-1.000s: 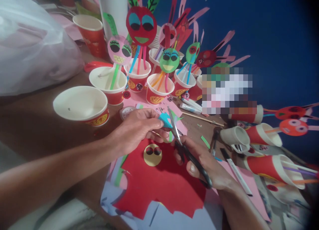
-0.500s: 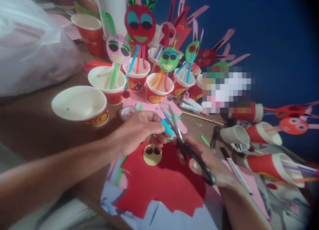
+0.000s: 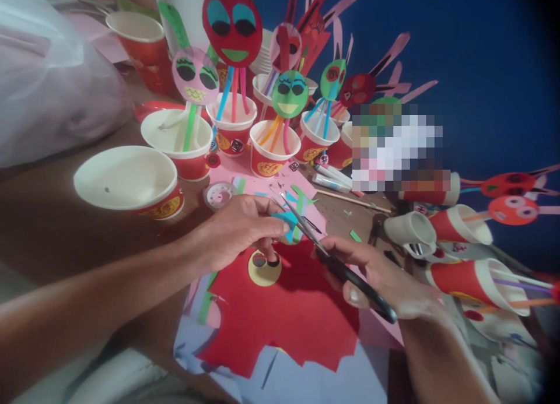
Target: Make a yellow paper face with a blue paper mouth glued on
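Note:
Between the thumb and fingers of my left hand (image 3: 245, 223) is a small piece of blue paper (image 3: 287, 224). My right hand (image 3: 371, 270) grips black-handled scissors (image 3: 345, 276), whose blades point up and left and lie against the blue paper, nearly closed. Below both hands a red paper sheet (image 3: 289, 311) with cut-away edges rests on pale sheets. A yellow paper disc (image 3: 265, 269) with two dark half-round shapes lies on it, just under my left fingers. Blue and green scraps are scattered beyond the blades.
Paper cups holding paper-faced figures on straws, such as a red face (image 3: 231, 25), stand at the back. A bare cup (image 3: 126, 179) is at left, beside a plastic bag (image 3: 52, 83). Markers (image 3: 332, 179) and a stick (image 3: 354, 200) lie behind. Tipped cups (image 3: 464, 226) line the right.
The scissor blades have come closer together on the blue paper, and the handles have swung a little right and down. The blue paper has turned slightly. The whole view has shifted a little.

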Demonstrator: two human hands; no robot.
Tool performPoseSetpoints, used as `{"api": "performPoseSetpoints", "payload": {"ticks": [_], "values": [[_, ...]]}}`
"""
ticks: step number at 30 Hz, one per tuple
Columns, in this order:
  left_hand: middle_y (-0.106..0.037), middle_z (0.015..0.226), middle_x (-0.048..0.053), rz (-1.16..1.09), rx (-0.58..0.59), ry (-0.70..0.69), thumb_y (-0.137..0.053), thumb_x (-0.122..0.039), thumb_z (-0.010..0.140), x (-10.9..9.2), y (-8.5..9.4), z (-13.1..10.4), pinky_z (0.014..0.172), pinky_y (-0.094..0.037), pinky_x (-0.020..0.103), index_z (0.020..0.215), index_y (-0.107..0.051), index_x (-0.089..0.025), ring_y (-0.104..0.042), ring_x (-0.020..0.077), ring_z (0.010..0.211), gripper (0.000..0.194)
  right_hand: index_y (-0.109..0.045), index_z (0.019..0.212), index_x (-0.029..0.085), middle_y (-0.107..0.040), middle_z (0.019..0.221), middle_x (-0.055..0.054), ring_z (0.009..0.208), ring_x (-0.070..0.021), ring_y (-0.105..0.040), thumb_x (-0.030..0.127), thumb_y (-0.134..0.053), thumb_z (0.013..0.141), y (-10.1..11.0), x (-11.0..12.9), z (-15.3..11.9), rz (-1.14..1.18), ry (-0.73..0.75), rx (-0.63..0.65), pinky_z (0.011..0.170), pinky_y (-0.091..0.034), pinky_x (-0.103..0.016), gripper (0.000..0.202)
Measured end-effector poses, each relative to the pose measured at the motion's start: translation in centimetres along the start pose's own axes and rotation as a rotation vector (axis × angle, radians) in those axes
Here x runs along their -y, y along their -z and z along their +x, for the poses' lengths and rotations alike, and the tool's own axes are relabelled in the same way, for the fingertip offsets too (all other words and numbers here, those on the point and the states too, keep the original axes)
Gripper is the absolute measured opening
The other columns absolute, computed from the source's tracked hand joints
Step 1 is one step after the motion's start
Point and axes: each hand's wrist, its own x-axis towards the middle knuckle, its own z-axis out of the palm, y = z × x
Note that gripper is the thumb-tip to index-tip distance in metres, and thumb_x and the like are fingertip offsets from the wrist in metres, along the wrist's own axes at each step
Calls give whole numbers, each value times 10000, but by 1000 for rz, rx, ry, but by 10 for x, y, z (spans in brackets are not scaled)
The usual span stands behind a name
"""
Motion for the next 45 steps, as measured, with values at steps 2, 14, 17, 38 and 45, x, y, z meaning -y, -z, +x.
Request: {"api": "performPoseSetpoints", "payload": {"ticks": [2, 14, 17, 38, 45], "values": [[-517, 397, -52, -1, 6, 1, -620, -118, 663, 1, 0, 0, 368, -376, 167, 585, -574, -145, -543, 93, 355, 94, -510, 1041, 185, -489, 688, 21, 580, -107, -407, 521, -644, 709, -1, 1, 0, 3, -12, -2, 554, -371, -235, 491], [-510, 403, -36, -3, 6, 13, -617, -112, 647, 3, 2, 2, 334, -357, 168, 532, -582, -132, -551, 106, 335, 121, -558, 982, 184, -501, 664, 28, 559, -96, -409, 333, -665, 694, -3, 1, 0, 11, -29, -30, 529, -367, -213, 342], [-515, 417, -36, -29, 12, 10, -610, -99, 641, 3, 1, 2, 335, -382, 173, 515, -582, -129, -536, 96, 324, 132, -562, 1005, 179, -515, 656, 24, 545, -96, -424, 340, -672, 699, -3, -2, -1, 34, -40, -36, 513, -369, -210, 363], [-529, 414, -40, -26, 20, 56, -611, -102, 686, 2, 2, 1, 341, -362, 143, 606, -574, -119, -546, 91, 342, 90, -616, 1002, 200, -510, 603, 40, 496, -70, -390, 350, -738, 681, -4, -18, -3, 212, -165, -132, 434, -294, -177, 375], [-563, 487, -38, -80, 40, 42, -629, -148, 720, 6, 4, 2, 418, -478, 196, 654, -557, -134, -517, 74, 400, 99, -538, 1002, 181, -501, 610, 51, 475, -66, -409, 442, -701, 709, -6, -14, 6, 200, -45, -253, 461, -344, -191, 425]]}}
